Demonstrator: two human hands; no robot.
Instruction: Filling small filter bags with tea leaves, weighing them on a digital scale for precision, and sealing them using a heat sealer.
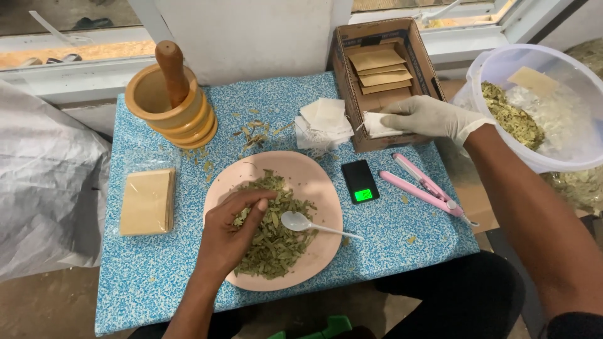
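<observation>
Left hand [235, 229] pinches leaves [276, 235]; gloved right hand [430, 117] holds pouch [380, 124] at box edge [377, 145].

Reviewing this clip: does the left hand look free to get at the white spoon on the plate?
Probably yes. The left hand rests in the dried leaves on the pink plate, and the white spoon lies just beside its fingertips, uncovered, with nothing between them.

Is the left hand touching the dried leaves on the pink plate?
Touching. The head view shows the left hand with fingertips pressed into the dried leaves piled on the pink plate.
</observation>
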